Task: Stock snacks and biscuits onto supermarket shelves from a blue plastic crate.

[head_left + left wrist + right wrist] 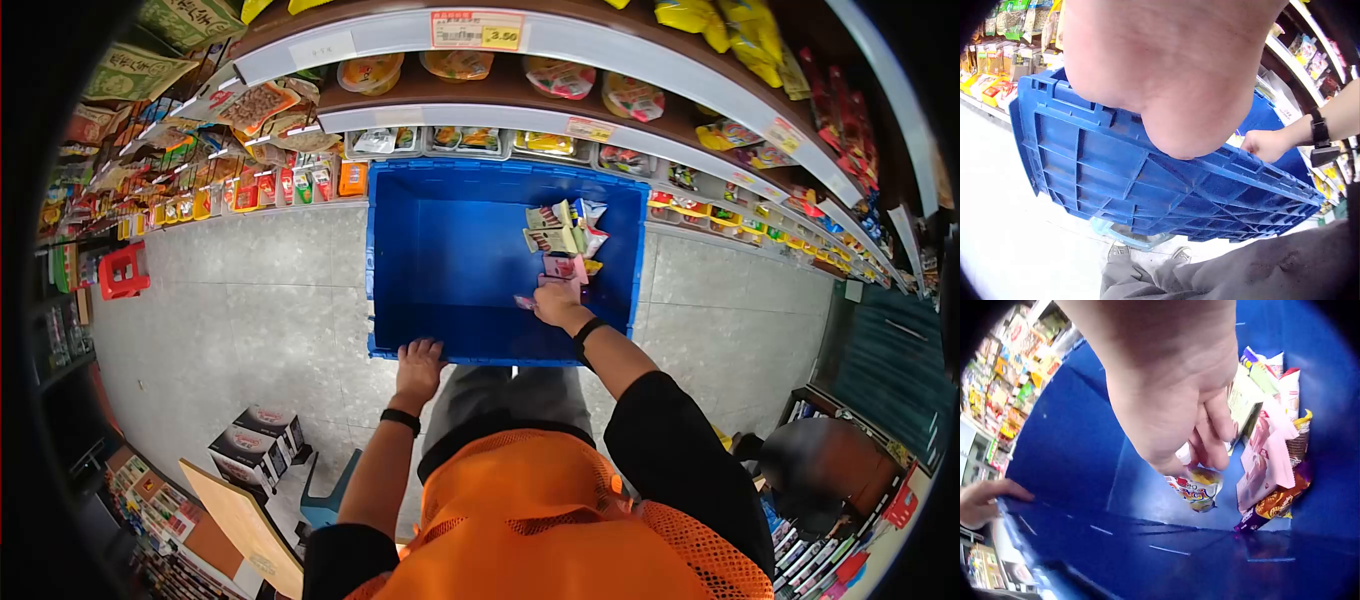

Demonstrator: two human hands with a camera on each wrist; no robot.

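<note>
A blue crate [440,260] with several snack packets at its right side lies below the person. The right hand [558,303] is inside it near the front right; in the right wrist view that hand [1179,419] pinches a small white and yellow packet [1196,487]. Beside it lie pink packets [1266,465], a purple and orange packet [1275,503] and a cream packet [1242,403]. The left hand [420,370] rests on the crate's near rim, fingers over the edge; its palm [1166,75] covers part of the rim in the left wrist view.
Store shelves [620,120] with packaged snacks and cups run along the crate's far side. A red stool [123,271] stands at the left, boxes [257,445] and a wooden board [240,525] at the lower left. A dark, blurred shape [815,470] is at the lower right.
</note>
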